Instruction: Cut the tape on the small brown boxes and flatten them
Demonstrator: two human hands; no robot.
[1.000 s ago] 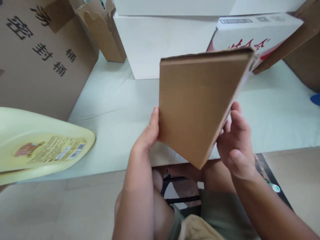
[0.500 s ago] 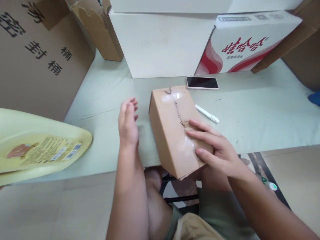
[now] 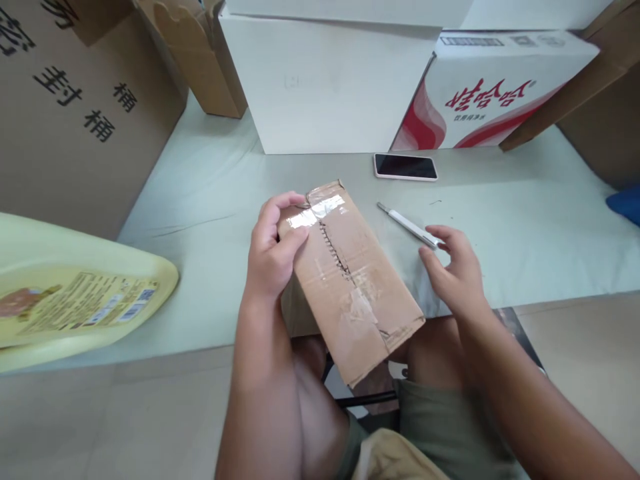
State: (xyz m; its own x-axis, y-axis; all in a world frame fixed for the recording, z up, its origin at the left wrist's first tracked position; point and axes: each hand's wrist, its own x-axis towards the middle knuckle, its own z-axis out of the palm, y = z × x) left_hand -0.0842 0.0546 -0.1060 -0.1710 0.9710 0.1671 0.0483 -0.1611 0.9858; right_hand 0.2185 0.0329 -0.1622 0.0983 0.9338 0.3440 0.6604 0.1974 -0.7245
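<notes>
A taped brown cardboard box (image 3: pixel 357 267) lies at a slant across the table's near edge, its near end jutting out over my lap. Along its top runs a ragged perforated seam, with clear tape across both ends. My left hand (image 3: pixel 275 247) is closed around the box's far left corner, thumb on top. To the right of the box, my right hand (image 3: pixel 455 270) pinches the near end of a slim white pen-like tool (image 3: pixel 406 223) between thumb and fingers. The tool's narrow tip points away to the left, close to the table.
A phone (image 3: pixel 405 167) lies beyond the tool, before a large white box (image 3: pixel 330 87) and a red-and-white carton (image 3: pixel 490 100). A yellow bottle (image 3: pixel 85 293) lies at left, near a big brown carton (image 3: pixel 90 133). A small open cardboard box (image 3: pixel 200 60) stands behind.
My left hand has come in from the side and taken hold of the box, which has turned and tilted. My right hand has left the box and grasped the white tool's end.
</notes>
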